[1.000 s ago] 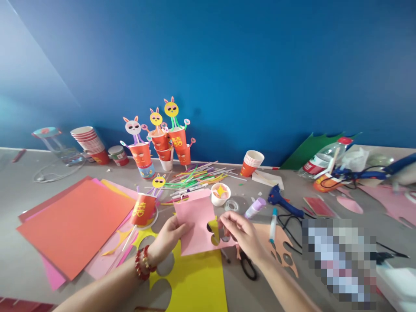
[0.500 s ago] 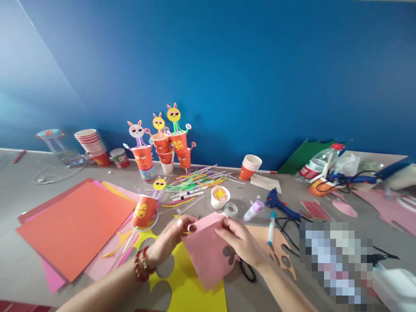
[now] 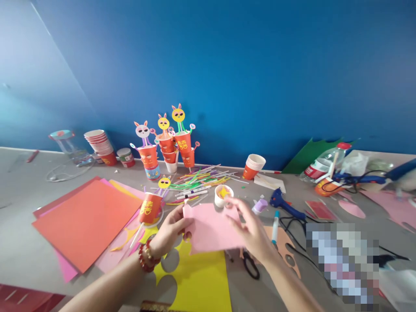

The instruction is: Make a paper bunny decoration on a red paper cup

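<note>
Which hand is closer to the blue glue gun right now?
Right. The right hand holds the pink paper beside the blue glue gun; the left hand grips the paper's opposite edge, farther away.

**Readable marks: one sign, two cups**

Lower centre-left of frame: orange-red paper cup under a small yellow bunny face [image 3: 150, 209]. A yellow double-happiness character (囍) is printed on its side, clear enough to make out.

Centre, against the blue wall: orange-red paper cup below the tallest yellow bunny face [image 3: 183, 143]. Same yellow sign, smaller.

Right of frame: clear plastic bottle lying on its side [image 3: 320, 167], red-and-white label, print too small to read.

Left of frame: small round tub [image 3: 126, 157], red-and-white label, unreadable.
</note>
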Demonstrator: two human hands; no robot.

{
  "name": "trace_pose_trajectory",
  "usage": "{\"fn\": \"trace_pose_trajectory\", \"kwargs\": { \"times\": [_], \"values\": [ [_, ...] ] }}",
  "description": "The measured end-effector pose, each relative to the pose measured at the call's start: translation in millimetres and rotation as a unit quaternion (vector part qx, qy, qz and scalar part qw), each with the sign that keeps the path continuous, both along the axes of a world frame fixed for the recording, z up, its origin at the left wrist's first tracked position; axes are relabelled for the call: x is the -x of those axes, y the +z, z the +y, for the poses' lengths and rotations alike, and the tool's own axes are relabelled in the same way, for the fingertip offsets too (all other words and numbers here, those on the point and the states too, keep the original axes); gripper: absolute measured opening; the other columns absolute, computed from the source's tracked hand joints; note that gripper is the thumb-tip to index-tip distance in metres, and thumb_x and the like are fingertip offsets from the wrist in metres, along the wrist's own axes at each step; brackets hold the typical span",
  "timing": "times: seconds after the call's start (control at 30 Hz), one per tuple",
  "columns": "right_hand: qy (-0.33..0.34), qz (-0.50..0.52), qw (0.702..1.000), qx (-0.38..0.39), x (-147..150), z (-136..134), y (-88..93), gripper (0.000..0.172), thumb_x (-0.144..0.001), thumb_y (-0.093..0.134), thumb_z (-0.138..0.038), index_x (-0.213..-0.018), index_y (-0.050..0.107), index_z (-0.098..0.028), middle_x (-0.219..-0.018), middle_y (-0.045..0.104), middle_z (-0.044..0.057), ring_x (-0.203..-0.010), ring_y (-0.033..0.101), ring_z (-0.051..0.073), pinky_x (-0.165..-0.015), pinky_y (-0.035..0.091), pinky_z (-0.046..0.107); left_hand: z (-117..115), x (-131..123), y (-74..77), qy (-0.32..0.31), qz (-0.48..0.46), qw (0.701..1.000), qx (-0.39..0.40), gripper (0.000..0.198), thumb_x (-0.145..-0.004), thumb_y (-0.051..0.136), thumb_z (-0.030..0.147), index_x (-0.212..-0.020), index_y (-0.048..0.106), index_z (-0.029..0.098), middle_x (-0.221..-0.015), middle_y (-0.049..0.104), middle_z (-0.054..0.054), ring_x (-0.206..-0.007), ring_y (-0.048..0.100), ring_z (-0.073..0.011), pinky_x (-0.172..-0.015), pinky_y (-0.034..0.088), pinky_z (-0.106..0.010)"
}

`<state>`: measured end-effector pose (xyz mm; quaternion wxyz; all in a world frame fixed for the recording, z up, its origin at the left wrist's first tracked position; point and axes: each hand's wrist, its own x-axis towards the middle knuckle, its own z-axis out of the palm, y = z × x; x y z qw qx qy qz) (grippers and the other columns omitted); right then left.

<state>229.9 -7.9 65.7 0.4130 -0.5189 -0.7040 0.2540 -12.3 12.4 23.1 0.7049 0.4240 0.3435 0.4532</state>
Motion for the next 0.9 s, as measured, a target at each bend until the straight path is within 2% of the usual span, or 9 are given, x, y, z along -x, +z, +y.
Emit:
{"fn": "trace_pose_trajectory", "kwargs": {
  "times": [0.07, 0.1, 0.2, 0.27, 0.4, 0.5, 0.6, 0.7, 0.9],
  "values": [
    [-0.06, 0.03, 0.997, -0.032, -8.8, -3.5, -6.1, 0.038, -0.097, 0.052, -0.04, -0.131, 0.049, -0.025, -0.132, 0.059, 0.012, -0.116, 0.061, 0.024, -0.082, 0.055, 0.03, 1.6, -1.0, -3.7, 0.02, -0.035, 0.999, 0.004, 0.024, -0.08, 0.075, 0.032, -0.088, 0.059, 0.017, -0.064, 0.063, 0.002, -0.05, 0.059, -0.0109, -0.048, 0.045, -0.021],
    [-0.078, 0.023, 0.996, -0.039, -13.2, -7.3, -9.9, 0.035, -0.097, 0.051, -0.041, -0.128, 0.05, -0.024, -0.128, 0.062, 0.012, -0.112, 0.062, 0.024, -0.079, 0.055, 0.029, 2.2, -1.2, -5.7, 0.03, -0.048, 0.998, 0.008, 0.023, -0.08, 0.074, 0.032, -0.088, 0.059, 0.016, -0.065, 0.064, 0.0, -0.053, 0.062, -0.0128, -0.049, 0.047, -0.022],
    [-0.042, -0.098, 0.994, 0.002, -26.6, -25.3, -23.4, 0.019, -0.099, 0.049, -0.04, -0.099, 0.06, -0.024, -0.088, 0.071, 0.005, -0.079, 0.069, 0.02, -0.067, 0.053, 0.026, 3.2, -0.5, -10.4, 0.075, -0.074, 0.994, 0.023, 0.023, -0.08, 0.075, 0.033, -0.083, 0.061, 0.015, -0.065, 0.065, 0.0, -0.053, 0.06, -0.011, -0.05, 0.045, -0.02],
    [-0.045, -0.197, 0.979, 0.021, -36.2, -39.4, -33.7, 0.021, -0.099, 0.047, -0.039, -0.089, 0.058, -0.024, -0.068, 0.066, 0.001, -0.059, 0.065, 0.018, -0.055, 0.048, 0.025, 2.9, -0.4, -11.2, 0.092, -0.084, 0.992, 0.026, 0.025, -0.08, 0.076, 0.033, -0.075, 0.059, 0.015, -0.061, 0.062, 0.003, -0.05, 0.055, -0.0072, -0.049, 0.042, -0.018],
    [-0.064, -0.344, 0.935, -0.058, -55.6, -61.9, -54.8, 0.011, -0.094, 0.05, -0.032, -0.092, 0.057, -0.024, -0.088, 0.072, 0.005, -0.074, 0.071, 0.023, -0.059, 0.049, 0.029, 0.3, -4.0, -7.2, 0.079, -0.091, 0.993, 0.014, 0.027, -0.08, 0.077, 0.034, -0.07, 0.061, 0.014, -0.065, 0.065, 0.0, -0.047, 0.051, -0.006, -0.046, 0.038, -0.019],
    [-0.088, -0.396, 0.909, -0.096, -66.2, -70.8, -67.8, 0.011, -0.091, 0.05, -0.03, -0.095, 0.057, -0.024, -0.087, 0.072, 0.006, -0.074, 0.072, 0.026, -0.062, 0.05, 0.033, -2.8, -7.6, -3.9, 0.065, -0.081, 0.995, -0.013, 0.025, -0.078, 0.078, 0.034, -0.074, 0.067, 0.013, -0.073, 0.07, -0.004, -0.048, 0.054, -0.0076, -0.047, 0.04, -0.021],
    [-0.102, -0.414, 0.899, -0.103, -70.7, -73.6, -74.9, 0.011, -0.088, 0.053, -0.033, -0.089, 0.059, -0.024, -0.082, 0.071, 0.006, -0.074, 0.071, 0.028, -0.065, 0.051, 0.037, -5.6, -8.7, -3.3, 0.054, -0.066, 0.996, -0.037, 0.023, -0.079, 0.078, 0.033, -0.078, 0.071, 0.012, -0.069, 0.07, -0.005, -0.052, 0.06, -0.0113, -0.052, 0.045, -0.023],
    [-0.099, -0.406, 0.906, -0.07, -71.4, -72.2, -74.8, 0.01, -0.085, 0.054, -0.032, -0.081, 0.06, -0.024, -0.078, 0.07, 0.006, -0.074, 0.071, 0.027, -0.064, 0.051, 0.035, -6.7, -7.1, -4.1, 0.039, -0.063, 0.997, -0.037, 0.019, -0.082, 0.075, 0.03, -0.079, 0.073, 0.011, -0.071, 0.073, -0.008, -0.059, 0.064, -0.0141, -0.059, 0.05, -0.025],
    [-0.112, -0.301, 0.943, 0.088, -79.9, -68.1, -61.5, 0.013, -0.085, 0.055, -0.036, -0.079, 0.061, -0.026, -0.081, 0.075, 0.004, -0.069, 0.071, 0.023, -0.057, 0.051, 0.029, -5.1, -2.9, -6.5, 0.015, -0.1, 0.995, -0.005, 0.017, -0.084, 0.073, 0.025, -0.071, 0.069, 0.014, -0.067, 0.071, -0.005, -0.058, 0.065, -0.0138, -0.059, 0.05, -0.024]
  ]
}}
